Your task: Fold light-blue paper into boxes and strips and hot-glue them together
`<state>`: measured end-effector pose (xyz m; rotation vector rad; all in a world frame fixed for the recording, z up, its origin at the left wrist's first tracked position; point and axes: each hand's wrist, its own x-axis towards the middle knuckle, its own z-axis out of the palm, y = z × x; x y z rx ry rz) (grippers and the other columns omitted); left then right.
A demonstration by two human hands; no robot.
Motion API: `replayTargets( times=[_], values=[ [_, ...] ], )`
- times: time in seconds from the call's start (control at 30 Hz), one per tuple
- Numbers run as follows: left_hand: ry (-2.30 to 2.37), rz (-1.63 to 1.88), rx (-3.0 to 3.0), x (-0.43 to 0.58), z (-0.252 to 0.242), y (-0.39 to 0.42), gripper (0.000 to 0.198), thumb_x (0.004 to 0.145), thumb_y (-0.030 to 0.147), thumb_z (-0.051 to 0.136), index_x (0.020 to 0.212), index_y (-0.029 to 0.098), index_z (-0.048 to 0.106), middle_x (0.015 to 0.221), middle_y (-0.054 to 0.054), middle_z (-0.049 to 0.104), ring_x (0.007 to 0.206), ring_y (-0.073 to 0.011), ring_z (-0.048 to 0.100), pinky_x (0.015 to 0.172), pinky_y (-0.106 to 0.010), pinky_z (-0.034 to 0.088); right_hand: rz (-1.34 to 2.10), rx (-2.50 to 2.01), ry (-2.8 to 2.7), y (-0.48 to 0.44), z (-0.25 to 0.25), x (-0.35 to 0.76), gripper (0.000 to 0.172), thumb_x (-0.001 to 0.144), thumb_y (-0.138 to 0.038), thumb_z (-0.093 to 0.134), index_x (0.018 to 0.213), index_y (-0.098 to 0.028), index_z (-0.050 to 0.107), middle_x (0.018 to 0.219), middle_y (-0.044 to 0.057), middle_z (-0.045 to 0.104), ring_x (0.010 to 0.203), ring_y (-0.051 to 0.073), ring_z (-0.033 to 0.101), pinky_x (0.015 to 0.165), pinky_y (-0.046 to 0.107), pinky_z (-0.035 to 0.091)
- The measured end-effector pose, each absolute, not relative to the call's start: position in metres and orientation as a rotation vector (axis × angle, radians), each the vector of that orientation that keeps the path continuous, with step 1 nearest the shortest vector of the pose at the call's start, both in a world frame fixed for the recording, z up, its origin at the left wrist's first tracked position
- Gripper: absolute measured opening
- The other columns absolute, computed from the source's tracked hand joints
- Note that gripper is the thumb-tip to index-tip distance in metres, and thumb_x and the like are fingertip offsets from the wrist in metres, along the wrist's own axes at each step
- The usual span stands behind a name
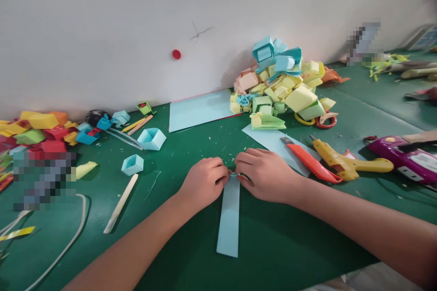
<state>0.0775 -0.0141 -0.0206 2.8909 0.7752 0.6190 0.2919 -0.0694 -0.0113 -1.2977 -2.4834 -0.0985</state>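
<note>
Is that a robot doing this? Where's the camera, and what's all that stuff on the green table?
No robot here! Those are a person's own two bare arms. There is just one picture, taken by a camera worn on that person's head, looking forward and down.

The left hand and the right hand meet at the far end of a light-blue paper strip, pinching it with their fingers. The strip lies on the green tabletop.

On the right are an orange-red utility knife and a yellow glue gun. On the left are two light-blue paper rings and a flat wooden stick. Near the wall sits a big heap of folded paper pieces.
</note>
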Motion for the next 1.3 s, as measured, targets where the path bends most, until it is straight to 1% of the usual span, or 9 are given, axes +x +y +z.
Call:
replayTargets(
  times=[0.1,0.27,0.37,0.6,0.8,0.97,1.1,1.2,1.3],
  values=[
    [0.748,0.584,2.935,0.077,-0.018,-0.015,0.022,0.098,0.013,0.055,0.083,0.019,0.069,0.082,-0.002,0.064,0.077,-0.0180,0.061,0.070,-0.033,0.046,-0.196,-1.278,-2.535,-0.070,-0.014,0.290,0.021,0.098,-0.015,0.051,0.085,-0.018,0.067,0.091,0.007,0.067,0.077,0.020,0.053,0.067,0.036,0.034],
    [0.680,0.536,2.999,0.075,-0.013,-0.018,0.020,0.100,0.017,0.054,0.088,0.018,0.071,0.087,-0.004,0.069,0.081,-0.0195,0.062,0.073,-0.036,0.044,-0.329,-1.251,-2.558,-0.072,-0.016,0.287,0.023,0.098,-0.015,0.051,0.081,-0.017,0.066,0.087,0.007,0.064,0.073,0.019,0.049,0.064,0.037,0.031],
    [0.667,0.514,3.015,0.075,-0.012,-0.018,0.026,0.101,0.017,0.052,0.083,0.018,0.070,0.087,-0.004,0.070,0.082,-0.0193,0.062,0.073,-0.036,0.043,-0.326,-1.235,-2.552,-0.072,-0.016,0.287,0.023,0.097,-0.014,0.051,0.080,-0.017,0.066,0.086,0.007,0.064,0.073,0.019,0.049,0.064,0.037,0.030],
    [0.635,0.275,3.199,0.076,-0.001,-0.024,0.024,0.100,0.012,0.048,0.087,0.017,0.068,0.087,-0.006,0.066,0.079,-0.0216,0.058,0.067,-0.038,0.039,-0.196,-1.219,-2.598,-0.070,-0.009,0.288,0.018,0.092,-0.013,0.055,0.079,-0.018,0.067,0.089,0.006,0.066,0.079,0.020,0.052,0.069,0.038,0.035],
    [0.670,0.238,3.141,0.076,0.001,-0.024,0.022,0.099,0.011,0.050,0.088,0.017,0.068,0.092,-0.007,0.067,0.085,-0.0232,0.060,0.071,-0.038,0.043,-0.030,-1.247,-2.585,-0.073,-0.005,0.287,0.016,0.090,-0.014,0.057,0.079,-0.018,0.068,0.093,0.006,0.068,0.084,0.021,0.055,0.072,0.038,0.039],
    [0.754,0.311,2.924,0.076,0.000,-0.023,0.018,0.097,0.010,0.053,0.093,0.018,0.069,0.104,-0.006,0.070,0.093,-0.0218,0.064,0.081,-0.037,0.047,0.185,-1.432,-2.384,-0.070,-0.007,0.290,0.017,0.095,-0.020,0.057,0.092,-0.020,0.074,0.096,0.006,0.070,0.089,0.023,0.058,0.078,0.037,0.045],
    [0.769,0.297,2.926,0.077,0.002,-0.025,0.021,0.100,0.012,0.049,0.095,0.017,0.068,0.104,-0.007,0.071,0.093,-0.0225,0.064,0.081,-0.039,0.047,0.275,-1.494,-2.304,-0.068,-0.010,0.291,0.014,0.093,-0.024,0.065,0.103,-0.019,0.075,0.103,0.007,0.071,0.096,0.026,0.060,0.085,0.040,0.048],
    [0.799,0.261,2.926,0.079,0.002,-0.027,0.020,0.100,0.012,0.047,0.093,0.017,0.066,0.098,-0.007,0.069,0.088,-0.0229,0.062,0.077,-0.039,0.047,0.274,-1.466,-2.327,-0.068,-0.012,0.290,0.010,0.093,-0.020,0.065,0.096,-0.018,0.074,0.100,0.007,0.071,0.096,0.026,0.059,0.088,0.041,0.048],
    [0.855,0.299,2.830,0.080,0.000,-0.028,0.015,0.095,0.008,0.053,0.095,0.017,0.064,0.099,-0.006,0.067,0.090,-0.0234,0.061,0.080,-0.040,0.048,0.293,-1.451,-2.318,-0.068,-0.013,0.289,0.006,0.091,-0.016,0.066,0.092,-0.018,0.072,0.096,0.006,0.070,0.094,0.024,0.060,0.088,0.041,0.048]
  ],
)
